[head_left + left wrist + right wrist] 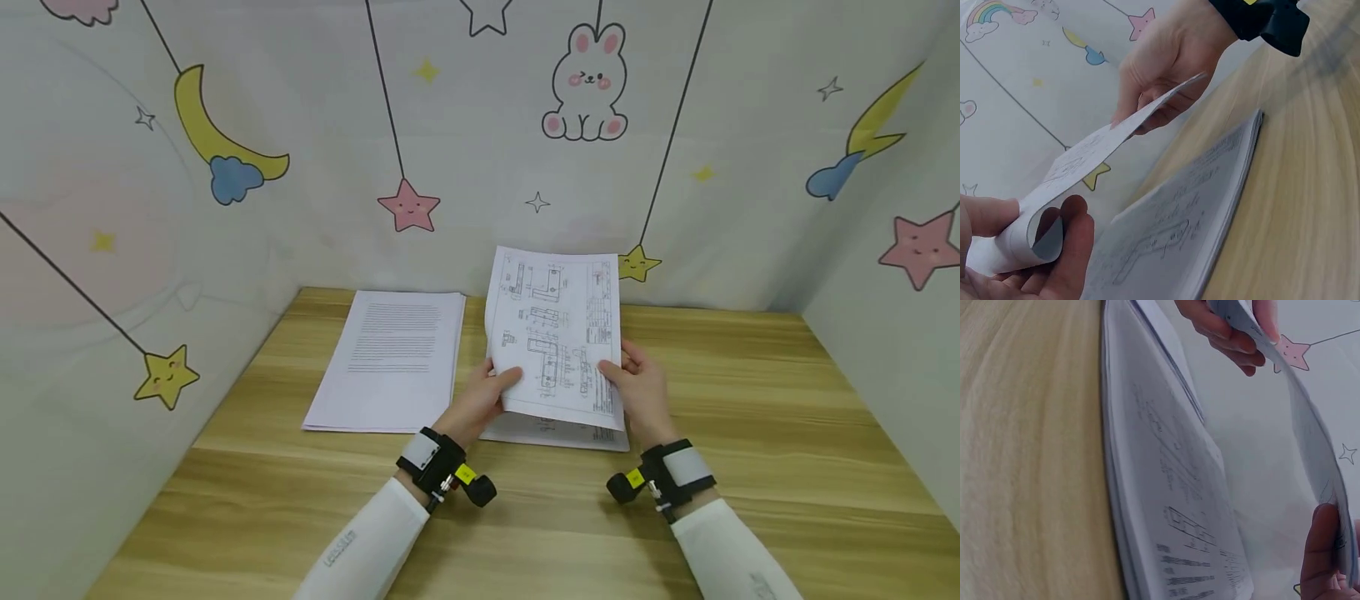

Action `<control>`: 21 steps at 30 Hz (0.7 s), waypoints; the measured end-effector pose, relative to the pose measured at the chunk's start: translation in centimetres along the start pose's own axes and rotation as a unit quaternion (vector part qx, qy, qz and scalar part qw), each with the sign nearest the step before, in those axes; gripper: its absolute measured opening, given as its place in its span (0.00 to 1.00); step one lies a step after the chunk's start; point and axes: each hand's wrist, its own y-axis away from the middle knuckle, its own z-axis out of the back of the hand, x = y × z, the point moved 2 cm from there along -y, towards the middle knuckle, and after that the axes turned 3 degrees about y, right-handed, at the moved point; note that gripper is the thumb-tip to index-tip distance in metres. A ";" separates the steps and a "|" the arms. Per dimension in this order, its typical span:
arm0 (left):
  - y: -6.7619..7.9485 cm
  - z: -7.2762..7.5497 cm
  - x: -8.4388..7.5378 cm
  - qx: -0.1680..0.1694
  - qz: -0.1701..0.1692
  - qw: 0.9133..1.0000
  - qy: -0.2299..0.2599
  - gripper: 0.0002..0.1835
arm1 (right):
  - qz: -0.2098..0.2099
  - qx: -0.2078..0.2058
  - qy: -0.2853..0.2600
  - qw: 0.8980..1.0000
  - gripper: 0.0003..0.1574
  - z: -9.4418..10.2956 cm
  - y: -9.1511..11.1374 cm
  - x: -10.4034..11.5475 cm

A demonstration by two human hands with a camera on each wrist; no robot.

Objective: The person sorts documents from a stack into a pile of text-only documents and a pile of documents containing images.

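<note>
Both hands hold up white paper (555, 292) printed with technical drawings. Whether it is one sheet or a few I cannot tell. My left hand (483, 396) pinches its left edge, thumb on top; in the left wrist view the paper's edge (1041, 234) curls over between thumb and fingers. My right hand (645, 392) pinches the right edge, thumb on the printed side and fingers behind. Below the raised paper lies a stack of drawing sheets (555, 432) on the table. In the right wrist view a gap separates this stack (1166, 487) from the lifted paper (1313, 431).
A second stack of paper (390, 400), its top page printed with lines of text, lies to the left on the wooden table (540, 533). A printed curtain (480, 150) with stars and a rabbit closes off the back and sides.
</note>
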 end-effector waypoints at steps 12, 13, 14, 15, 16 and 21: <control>0.8 3.6 2.1 -0.044 0.029 0.993 -0.109 0.22 | -0.018 0.019 0.139 0.990 0.40 -0.1 -0.5 -2.1; 0.9 3.6 2.1 -0.042 0.026 0.992 -0.118 0.22 | -0.017 0.023 0.153 0.988 0.40 -0.1 -0.5 -2.1; 0.9 3.6 2.2 -0.042 0.022 0.991 -0.128 0.23 | -0.014 0.028 0.167 0.985 0.39 -0.1 -0.5 -2.0; 0.9 3.5 2.2 -0.042 0.016 0.989 -0.139 0.23 | -0.008 0.033 0.183 0.982 0.39 -0.2 -0.5 -1.9; 1.0 3.5 2.1 -0.048 0.010 0.986 -0.156 0.23 | 0.002 0.036 0.204 0.978 0.39 -0.2 -0.5 -1.8; 1.1 3.2 1.7 -0.102 -0.017 0.952 -0.289 0.25 | 0.033 0.045 0.283 0.957 0.36 -0.2 -0.7 -1.4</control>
